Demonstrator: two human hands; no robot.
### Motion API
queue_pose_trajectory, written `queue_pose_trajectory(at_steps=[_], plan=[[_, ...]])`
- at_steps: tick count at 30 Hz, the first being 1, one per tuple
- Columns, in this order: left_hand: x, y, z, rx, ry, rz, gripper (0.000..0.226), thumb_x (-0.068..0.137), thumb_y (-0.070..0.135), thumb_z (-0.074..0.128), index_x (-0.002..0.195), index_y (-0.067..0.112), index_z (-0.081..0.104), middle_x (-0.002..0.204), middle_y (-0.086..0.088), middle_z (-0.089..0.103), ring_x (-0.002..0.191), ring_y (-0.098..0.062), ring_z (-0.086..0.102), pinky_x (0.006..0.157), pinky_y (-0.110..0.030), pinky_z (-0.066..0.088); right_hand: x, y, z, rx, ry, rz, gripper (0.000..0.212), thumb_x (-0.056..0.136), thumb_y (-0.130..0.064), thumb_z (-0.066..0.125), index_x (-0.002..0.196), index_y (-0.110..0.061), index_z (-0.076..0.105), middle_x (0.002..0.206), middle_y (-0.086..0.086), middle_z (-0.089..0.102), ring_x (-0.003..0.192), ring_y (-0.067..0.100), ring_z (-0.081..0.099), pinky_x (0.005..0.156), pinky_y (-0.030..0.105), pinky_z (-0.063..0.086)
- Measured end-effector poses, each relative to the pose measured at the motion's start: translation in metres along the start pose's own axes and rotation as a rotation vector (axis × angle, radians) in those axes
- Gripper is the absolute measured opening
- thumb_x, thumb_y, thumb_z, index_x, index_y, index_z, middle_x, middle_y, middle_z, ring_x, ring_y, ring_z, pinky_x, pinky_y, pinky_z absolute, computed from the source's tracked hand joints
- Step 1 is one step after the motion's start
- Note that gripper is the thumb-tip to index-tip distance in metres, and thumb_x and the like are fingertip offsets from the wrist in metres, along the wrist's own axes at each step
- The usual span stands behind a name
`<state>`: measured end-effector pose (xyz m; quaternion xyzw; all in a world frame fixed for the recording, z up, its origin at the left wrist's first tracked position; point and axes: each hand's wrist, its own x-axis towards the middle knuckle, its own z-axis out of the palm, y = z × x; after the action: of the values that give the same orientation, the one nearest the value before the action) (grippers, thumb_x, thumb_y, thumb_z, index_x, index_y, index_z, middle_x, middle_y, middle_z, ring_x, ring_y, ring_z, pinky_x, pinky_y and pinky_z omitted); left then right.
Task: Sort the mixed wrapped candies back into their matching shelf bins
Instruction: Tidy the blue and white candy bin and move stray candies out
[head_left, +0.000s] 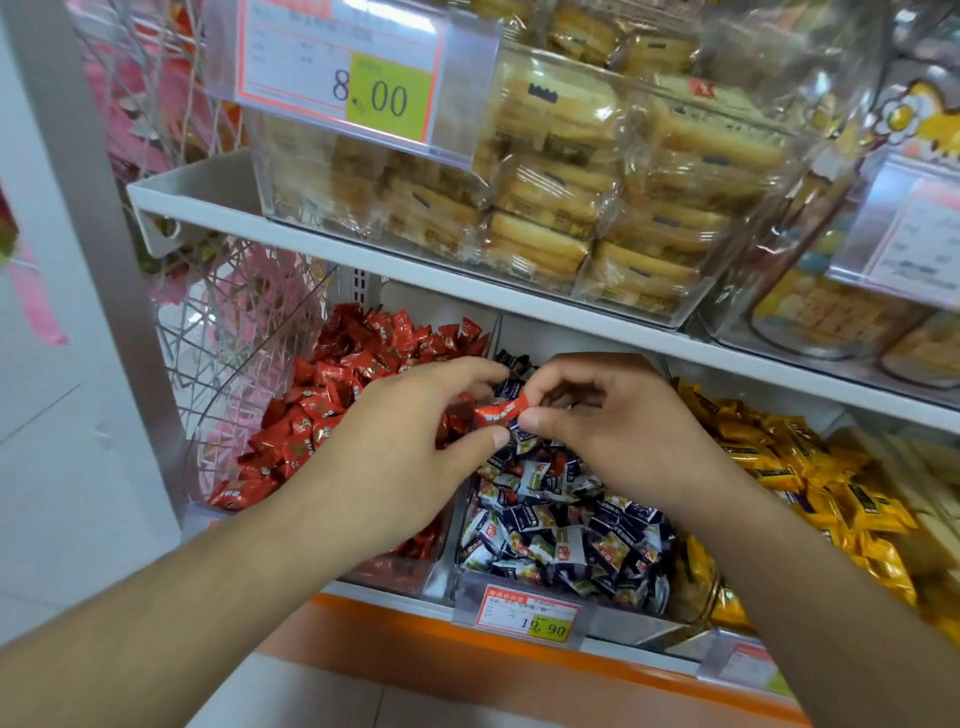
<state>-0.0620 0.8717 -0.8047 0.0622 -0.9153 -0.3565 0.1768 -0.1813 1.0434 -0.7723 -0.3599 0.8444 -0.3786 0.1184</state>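
- Head view: red candy (501, 411) held just above the dark-blue bin (561, 519), long axis left to right.
- Right hand (613, 421) pinches its right end between thumb and forefinger.
- Left hand (410, 431) has fingers spread around its left end; contact unclear.
- Red bin (332, 415) lies just left, nearer the left hand.
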Motion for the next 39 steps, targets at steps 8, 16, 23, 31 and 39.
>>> queue_pose_trajectory(at_steps=[8, 16, 23, 31, 39], plan=[[-0.001, -0.024, -0.026, 0.366, 0.101, -0.175, 0.041, 0.092, 0.025, 0.064, 0.132, 0.031, 0.065, 0.125, 0.002, 0.066, 0.093, -0.018, 0.069, 0.081, -0.029, 0.055, -0.001, 0.022, -0.009, -0.141, 0.171, 0.089, 0.005, 0.095, -0.032, 0.073, 0.09, -0.032, 0.074, 0.091, -0.014, 0.07, 0.085, 0.0, 0.064, 0.073, 0.019, 0.05], [-0.004, -0.017, -0.008, 0.266, -0.079, 0.052, 0.056, 0.101, 0.045, 0.055, 0.154, 0.04, 0.038, 0.159, 0.025, 0.03, 0.145, 0.002, 0.032, 0.113, -0.01, 0.015, 0.026, 0.04, -0.011, -0.234, 0.395, 0.283, 0.03, 0.099, -0.046, 0.06, 0.11, -0.021, 0.073, 0.101, 0.004, 0.076, 0.09, 0.023, 0.072, 0.084, 0.04, 0.059], [-0.006, -0.015, 0.002, 0.231, -0.166, 0.098, 0.058, 0.105, 0.048, 0.046, 0.159, 0.04, 0.026, 0.162, 0.032, 0.018, 0.146, 0.007, 0.024, 0.106, 0.0, 0.005, 0.02, 0.045, 0.006, -0.326, 0.205, 0.092, 0.013, 0.099, -0.025, 0.067, 0.108, -0.029, 0.075, 0.101, -0.016, 0.071, 0.091, -0.001, 0.066, 0.082, 0.016, 0.053], [-0.006, -0.015, 0.002, 0.219, -0.174, 0.085, 0.057, 0.105, 0.045, 0.047, 0.158, 0.04, 0.028, 0.162, 0.031, 0.019, 0.146, 0.009, 0.02, 0.093, 0.01, -0.008, 0.023, 0.053, 0.023, -0.546, -0.094, 0.256, 0.041, 0.087, -0.046, 0.079, 0.124, -0.032, 0.07, 0.118, -0.003, 0.069, 0.098, 0.016, 0.067, 0.089, 0.038, 0.059], [-0.006, -0.015, 0.002, 0.217, -0.168, 0.097, 0.057, 0.105, 0.046, 0.047, 0.158, 0.04, 0.028, 0.163, 0.03, 0.018, 0.149, 0.007, 0.02, 0.114, -0.008, 0.008, 0.021, 0.059, 0.024, -0.447, -0.036, 0.153, 0.02, 0.087, -0.007, 0.079, 0.093, -0.026, 0.077, 0.082, -0.011, 0.07, 0.073, -0.003, 0.064, 0.057, 0.004, 0.044]])
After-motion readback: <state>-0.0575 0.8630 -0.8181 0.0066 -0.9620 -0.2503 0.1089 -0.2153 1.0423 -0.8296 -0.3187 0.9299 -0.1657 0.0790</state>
